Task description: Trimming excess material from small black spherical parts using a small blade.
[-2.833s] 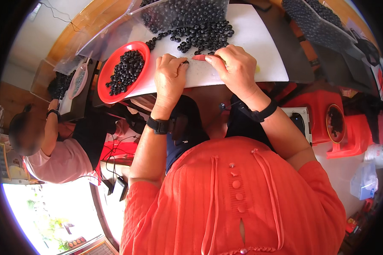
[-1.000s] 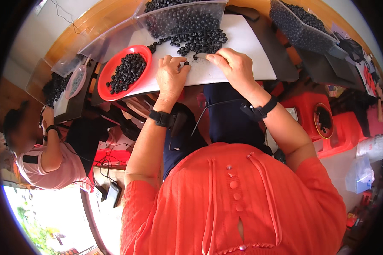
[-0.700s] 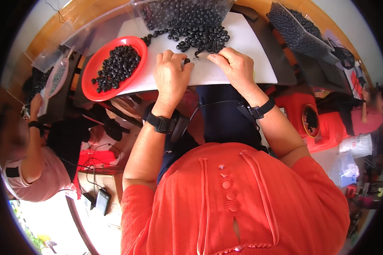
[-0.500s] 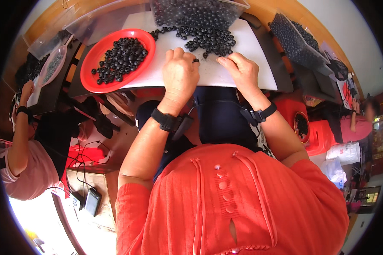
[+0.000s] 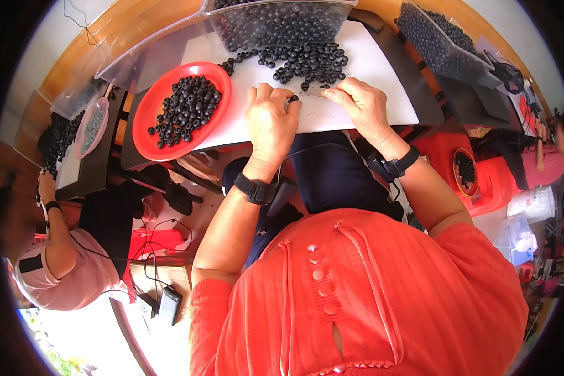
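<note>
My left hand (image 5: 271,120) rests on the white board (image 5: 376,75) and pinches a small black bead (image 5: 292,98) at its fingertips. My right hand (image 5: 360,106) lies beside it, its fingers closed on a thin light stick (image 5: 315,92) that points toward the bead. A loose heap of black beads (image 5: 307,61) lies just beyond both hands. A red plate (image 5: 145,131) with several black beads sits to the left of my left hand. A clear plastic bin (image 5: 276,22) full of black beads stands at the far edge.
A second clear bin of beads (image 5: 435,37) stands at the upper right. A red stool (image 5: 492,182) with a small dish of beads is at the right. A person in pink (image 5: 62,263) works at the left near a dark tray (image 5: 91,169). A phone (image 5: 168,304) lies on the floor.
The view has swung, so the board and plate sit lower and more central. My hands stay together on the board's near edge, still working a bead against the stick.
</note>
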Demonstrator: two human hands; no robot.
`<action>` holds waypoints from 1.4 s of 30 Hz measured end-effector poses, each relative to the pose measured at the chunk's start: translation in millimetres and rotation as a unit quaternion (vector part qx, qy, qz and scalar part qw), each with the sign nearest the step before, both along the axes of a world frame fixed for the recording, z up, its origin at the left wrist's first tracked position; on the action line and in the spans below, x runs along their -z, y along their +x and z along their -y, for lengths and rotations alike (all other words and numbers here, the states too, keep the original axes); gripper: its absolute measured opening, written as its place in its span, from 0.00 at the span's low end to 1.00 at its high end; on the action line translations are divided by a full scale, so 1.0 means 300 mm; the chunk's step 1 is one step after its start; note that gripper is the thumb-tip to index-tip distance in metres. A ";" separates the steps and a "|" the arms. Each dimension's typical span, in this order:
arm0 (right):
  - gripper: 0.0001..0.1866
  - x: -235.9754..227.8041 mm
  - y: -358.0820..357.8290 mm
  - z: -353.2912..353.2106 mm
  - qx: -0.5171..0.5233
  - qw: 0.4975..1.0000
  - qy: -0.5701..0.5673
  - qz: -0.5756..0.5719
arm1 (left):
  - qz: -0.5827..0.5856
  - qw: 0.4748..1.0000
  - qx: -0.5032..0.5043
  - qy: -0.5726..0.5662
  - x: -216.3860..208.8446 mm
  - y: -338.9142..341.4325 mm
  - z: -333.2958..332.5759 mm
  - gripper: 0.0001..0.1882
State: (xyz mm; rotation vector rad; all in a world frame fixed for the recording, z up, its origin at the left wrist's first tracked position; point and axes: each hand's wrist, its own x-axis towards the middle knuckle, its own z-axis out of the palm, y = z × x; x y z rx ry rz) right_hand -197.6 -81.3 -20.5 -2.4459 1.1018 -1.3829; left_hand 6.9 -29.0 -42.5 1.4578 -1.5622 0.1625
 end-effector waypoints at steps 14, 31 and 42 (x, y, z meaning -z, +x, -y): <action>0.15 0.026 -0.010 0.022 -0.052 0.996 -0.045 0.060 | 0.072 0.995 0.018 0.060 -0.068 0.006 -0.018 0.11; 0.16 -0.049 0.011 0.030 -0.135 0.968 0.168 0.126 | -0.565 0.742 0.315 0.176 -0.097 -0.043 -0.036 0.05; 0.19 -0.046 -0.027 0.076 -0.136 0.969 0.184 0.091 | -0.580 0.733 0.321 0.153 -0.092 -0.047 -0.030 0.09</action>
